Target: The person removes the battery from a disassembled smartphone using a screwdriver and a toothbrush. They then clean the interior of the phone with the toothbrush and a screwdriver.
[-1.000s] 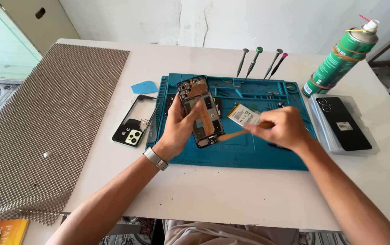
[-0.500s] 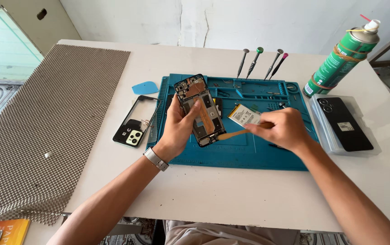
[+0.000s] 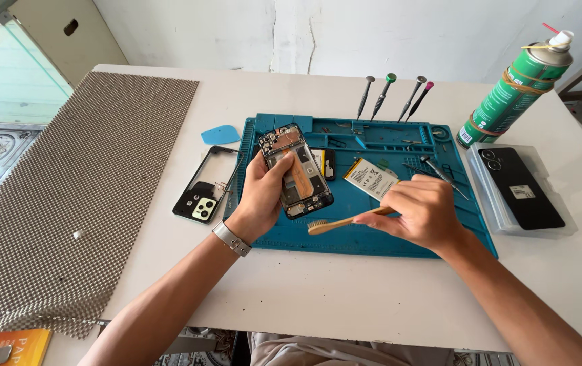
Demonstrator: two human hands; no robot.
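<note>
My left hand (image 3: 262, 196) grips an opened phone body (image 3: 296, 169) with its back cover off, tilted up above the blue repair mat (image 3: 399, 234). My right hand (image 3: 423, 210) holds a wooden-handled brush (image 3: 342, 222) with its bristle end pointing left, just below the phone's lower edge. A loose battery (image 3: 370, 178) lies flat on the mat between my two hands.
A black frame with camera piece (image 3: 204, 191) and a blue pick (image 3: 220, 135) lie left of the mat. Several screwdrivers (image 3: 392, 96) stand at its far edge. A green spray can (image 3: 514, 91) and a black phone on a clear tray (image 3: 518, 190) sit right. A mesh mat (image 3: 74, 190) covers the left.
My left hand has tilted the phone body slightly and my right hand has drawn the brush toward the phone's lower end; the brush head now shows below it.
</note>
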